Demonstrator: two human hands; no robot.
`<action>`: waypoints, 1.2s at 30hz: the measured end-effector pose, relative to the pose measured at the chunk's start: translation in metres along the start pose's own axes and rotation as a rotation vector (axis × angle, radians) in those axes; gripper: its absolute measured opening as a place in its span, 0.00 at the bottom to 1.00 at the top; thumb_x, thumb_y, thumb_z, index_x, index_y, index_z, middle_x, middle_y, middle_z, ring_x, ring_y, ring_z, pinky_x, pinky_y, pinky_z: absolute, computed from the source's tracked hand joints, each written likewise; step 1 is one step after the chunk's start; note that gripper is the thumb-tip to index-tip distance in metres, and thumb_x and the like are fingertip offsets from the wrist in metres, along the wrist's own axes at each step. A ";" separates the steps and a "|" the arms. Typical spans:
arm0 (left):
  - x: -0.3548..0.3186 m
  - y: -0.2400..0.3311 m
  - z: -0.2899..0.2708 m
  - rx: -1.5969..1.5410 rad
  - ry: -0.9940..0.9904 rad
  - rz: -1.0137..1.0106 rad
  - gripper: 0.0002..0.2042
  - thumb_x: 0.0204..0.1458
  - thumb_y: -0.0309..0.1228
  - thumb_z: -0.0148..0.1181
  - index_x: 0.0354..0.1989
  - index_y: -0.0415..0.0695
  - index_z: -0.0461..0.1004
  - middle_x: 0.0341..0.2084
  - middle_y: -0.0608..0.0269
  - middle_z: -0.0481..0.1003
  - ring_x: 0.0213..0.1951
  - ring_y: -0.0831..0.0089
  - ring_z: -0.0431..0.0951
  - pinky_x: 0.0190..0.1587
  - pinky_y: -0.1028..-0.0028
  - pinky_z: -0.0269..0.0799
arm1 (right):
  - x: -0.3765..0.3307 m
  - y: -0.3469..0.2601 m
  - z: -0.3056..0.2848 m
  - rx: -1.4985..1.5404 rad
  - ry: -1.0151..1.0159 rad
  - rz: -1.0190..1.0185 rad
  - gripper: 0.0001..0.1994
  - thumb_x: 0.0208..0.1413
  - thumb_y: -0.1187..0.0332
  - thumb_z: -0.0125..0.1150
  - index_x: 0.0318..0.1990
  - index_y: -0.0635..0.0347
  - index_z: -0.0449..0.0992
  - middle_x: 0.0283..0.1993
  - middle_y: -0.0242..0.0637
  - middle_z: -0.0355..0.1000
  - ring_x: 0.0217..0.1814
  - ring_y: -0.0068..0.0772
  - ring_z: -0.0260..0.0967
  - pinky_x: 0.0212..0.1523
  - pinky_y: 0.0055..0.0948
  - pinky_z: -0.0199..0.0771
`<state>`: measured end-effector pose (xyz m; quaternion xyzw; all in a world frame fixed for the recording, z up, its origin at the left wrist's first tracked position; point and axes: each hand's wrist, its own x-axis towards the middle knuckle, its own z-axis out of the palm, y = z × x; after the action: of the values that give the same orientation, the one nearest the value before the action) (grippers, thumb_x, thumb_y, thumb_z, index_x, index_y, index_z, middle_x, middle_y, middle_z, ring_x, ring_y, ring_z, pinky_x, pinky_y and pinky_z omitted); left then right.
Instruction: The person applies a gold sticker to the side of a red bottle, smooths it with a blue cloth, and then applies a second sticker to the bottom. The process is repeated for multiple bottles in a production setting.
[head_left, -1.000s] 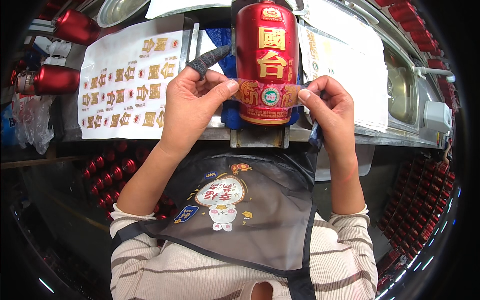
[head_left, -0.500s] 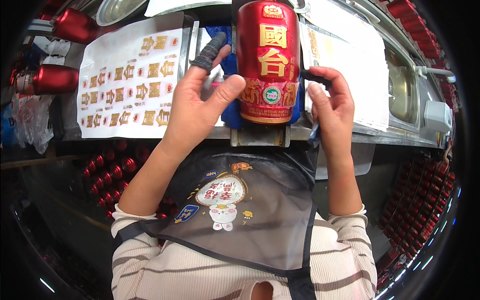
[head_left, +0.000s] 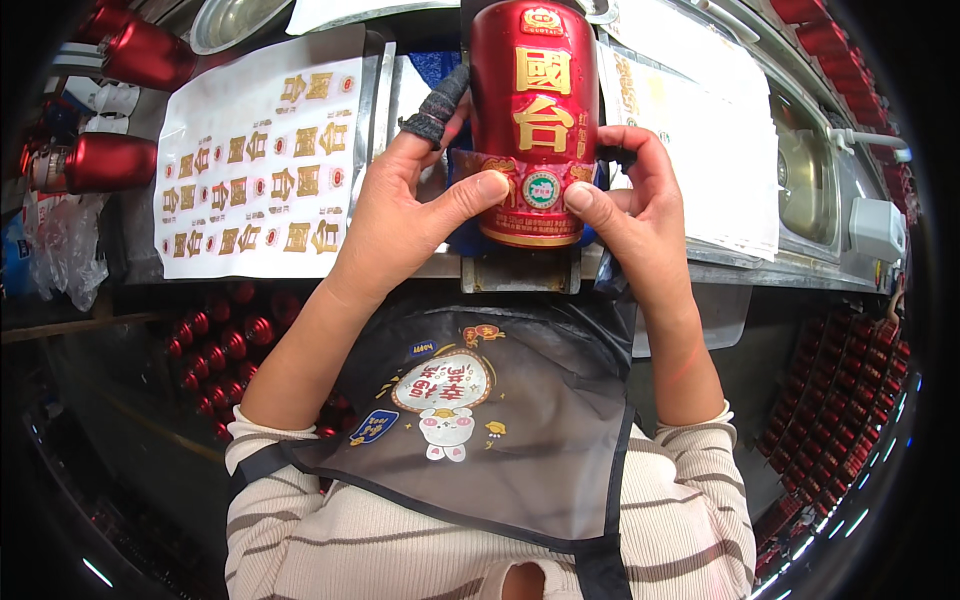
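A cream ribbed top (head_left: 400,545) with brown stripes, lower frame; over it, a sheer dark apron (head_left: 545,450) (white cartoon rabbit (head_left: 445,436) included); upper centre, a dark finger sleeve (head_left: 438,108).

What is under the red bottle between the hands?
Blue material shows beside the red bottle, and a metal support juts out past its base; the bottle hides what touches its underside.

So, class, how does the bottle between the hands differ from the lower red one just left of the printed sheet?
The centre bottle shows gold lettering and a patterned band; the left bottle shows a plain red body. The centre bottle's base points down the picture; the left bottle's base points right. The left hand and right hand touch the centre bottle, not the left bottle. Both are glossy red.
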<state>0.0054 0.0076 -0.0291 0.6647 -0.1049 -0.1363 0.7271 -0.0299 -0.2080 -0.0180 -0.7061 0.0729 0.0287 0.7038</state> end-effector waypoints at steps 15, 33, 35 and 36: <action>0.004 0.011 0.015 0.083 0.016 -0.031 0.39 0.50 0.29 0.72 0.69 0.35 0.57 0.64 0.52 0.65 0.66 0.66 0.63 0.68 0.66 0.57 | 0.006 0.003 -0.006 0.127 -0.066 0.026 0.25 0.57 0.67 0.69 0.57 0.64 0.63 0.56 0.42 0.64 0.43 0.21 0.75 0.39 0.17 0.76; 0.003 0.007 0.021 0.073 0.125 0.003 0.28 0.46 0.37 0.76 0.51 0.34 0.71 0.45 0.53 0.78 0.48 0.71 0.77 0.53 0.71 0.73 | 0.005 0.010 -0.007 0.061 -0.072 -0.030 0.25 0.57 0.66 0.68 0.57 0.65 0.64 0.55 0.41 0.66 0.40 0.18 0.72 0.40 0.16 0.74; 0.005 0.005 0.019 0.090 0.089 0.046 0.30 0.48 0.36 0.75 0.55 0.34 0.69 0.49 0.53 0.77 0.52 0.71 0.76 0.56 0.70 0.71 | 0.005 0.007 -0.007 0.079 -0.063 0.010 0.25 0.58 0.66 0.67 0.58 0.64 0.64 0.56 0.41 0.66 0.39 0.18 0.72 0.40 0.16 0.74; 0.005 0.003 0.017 0.103 0.079 0.067 0.31 0.49 0.36 0.75 0.58 0.33 0.68 0.51 0.53 0.76 0.53 0.70 0.75 0.58 0.69 0.70 | 0.005 0.004 -0.009 0.098 -0.059 0.046 0.25 0.58 0.66 0.67 0.58 0.64 0.64 0.56 0.40 0.66 0.39 0.18 0.72 0.40 0.16 0.74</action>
<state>0.0046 -0.0096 -0.0244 0.7020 -0.1051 -0.0802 0.6998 -0.0261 -0.2168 -0.0231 -0.6676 0.0696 0.0621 0.7386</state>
